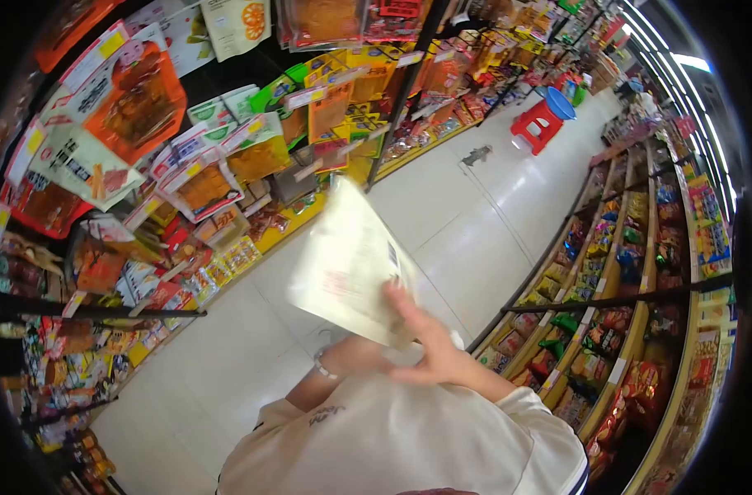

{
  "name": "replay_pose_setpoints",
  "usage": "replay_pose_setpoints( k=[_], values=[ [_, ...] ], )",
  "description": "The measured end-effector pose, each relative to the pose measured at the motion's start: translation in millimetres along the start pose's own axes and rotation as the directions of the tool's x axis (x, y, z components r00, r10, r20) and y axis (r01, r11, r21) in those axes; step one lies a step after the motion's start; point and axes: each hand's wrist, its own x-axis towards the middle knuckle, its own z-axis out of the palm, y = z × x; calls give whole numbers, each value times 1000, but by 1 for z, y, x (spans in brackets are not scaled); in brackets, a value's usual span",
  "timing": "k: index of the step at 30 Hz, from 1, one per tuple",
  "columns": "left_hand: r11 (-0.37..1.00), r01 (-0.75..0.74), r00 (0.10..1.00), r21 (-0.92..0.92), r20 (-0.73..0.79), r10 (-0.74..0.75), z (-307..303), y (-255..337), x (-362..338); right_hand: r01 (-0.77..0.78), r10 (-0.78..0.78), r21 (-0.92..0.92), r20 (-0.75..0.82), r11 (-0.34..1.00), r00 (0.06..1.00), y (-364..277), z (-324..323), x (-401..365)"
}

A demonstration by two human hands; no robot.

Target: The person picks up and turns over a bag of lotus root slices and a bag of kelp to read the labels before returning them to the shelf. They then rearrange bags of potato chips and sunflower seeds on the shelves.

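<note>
A pale cream snack packet [351, 260] is held up in front of my chest, blurred by motion, with faint red print and a small dark patch near its right edge. My right hand [430, 334] grips its lower right part, with fingers lying over the front. Below the packet's bottom edge is my left hand [355, 359], smeared by motion and partly hidden; its fingers cannot be made out. A light band circles the left wrist.
Shelves of hanging snack packets [203, 181] rise close on the left. Racks of bagged snacks [590, 346] curve along the right. Between them runs a tiled floor [467, 239], with a red stool [537, 128] and a blue basin [560, 103] farther up the aisle.
</note>
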Motion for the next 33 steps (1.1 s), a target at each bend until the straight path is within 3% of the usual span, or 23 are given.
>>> replay_pose_setpoints(
  k=[2, 3, 6, 8, 9, 10, 11, 12, 13, 14, 15, 16, 17, 18, 20, 21, 23, 25, 26, 27, 28, 30, 33],
  values=[
    [752, 170, 980, -637, 32, -194, -2, -34, -26, 197, -199, 40, 72, 980, 977, -2, 8, 15],
    [263, 51, 956, -964, -28, -290, -4, -33, -26, 283, -287, 52, 124, 958, 950, -7, 8, 23],
    [572, 137, 937, -809, -81, -339, -35, 9, -33, 497, -501, 62, 114, 865, 858, 0, 3, 34],
    [513, 88, 928, -854, -116, -353, -36, 9, -47, 525, -490, 272, -189, 806, 851, 8, -13, 32],
    [432, 93, 902, -897, -108, -418, -34, 2, -61, 538, -506, 270, -183, 798, 843, 10, -16, 36],
    [345, 94, 877, -934, -86, -473, -32, -1, -73, 422, -300, 483, -310, 768, 902, 11, -22, 39],
    [289, 98, 820, -952, -88, -566, -34, 5, -83, 327, -62, 671, -387, 666, 920, 12, -29, 42],
    [231, 113, 758, -966, -66, -649, -35, 16, -90, 361, -79, 643, -423, 676, 903, 11, -39, 43],
    [140, 49, 583, -989, -86, -808, -31, 35, -94, 329, -89, 809, -328, 487, 940, 11, -49, 44],
    [-304, -80, 973, -949, -8, -231, -16, -44, -138, 278, -156, 919, -242, 280, 958, 13, -63, 50],
    [-107, -169, 906, -980, -112, -408, -27, -37, -157, 269, -343, 950, -203, 159, 917, 18, -75, 46],
    [528, -58, 412, -847, -502, -760, -35, 17, -142, 317, -626, 936, -155, 155, 764, 13, -91, 55],
    [460, -97, 543, -883, -434, -718, -50, 30, -140, 336, -826, 928, -61, 159, 560, 5, -107, 60],
    [449, -66, 574, -891, -402, -714, -56, 27, -141, 374, -818, 911, -77, 175, 570, -3, -118, 60],
    [520, -221, 271, -825, -564, -780, -59, 30, -153, 472, -973, 876, -11, 102, 232, -14, -125, 61],
    [517, -193, 269, -834, -552, -789, -62, 36, -148, 443, -980, 886, 55, 136, 191, -10, -125, 69],
    [542, -145, 268, -828, -560, -784, -68, 47, -138, 366, -932, 878, 203, 310, 302, 40, -113, 81],
    [604, -78, 196, -793, -606, -771, -68, 29, -150, 54, -498, 991, 15, 123, 867, 65, -85, 91],
    [654, -29, 138, -756, -651, -747, -69, 20, -156, 226, -311, 954, -158, 196, 937, 80, -74, 96],
    [617, -63, 154, -784, -619, -770, -70, 21, -148, 363, -123, 882, -342, 301, 932, 85, -67, 103],
    [627, -54, 151, -777, -627, -764, -71, 24, -136, 370, -126, 884, -348, 288, 929, 83, -66, 101],
    [530, -109, 375, -841, -528, -762, -66, 43, -102, 431, -198, 901, -413, 57, 889, 46, -83, 80],
    [439, 5, 391, -898, -403, -828, -68, 18, -113, 576, -757, 798, -264, 177, 598, 1, -117, 56]
  ],
)
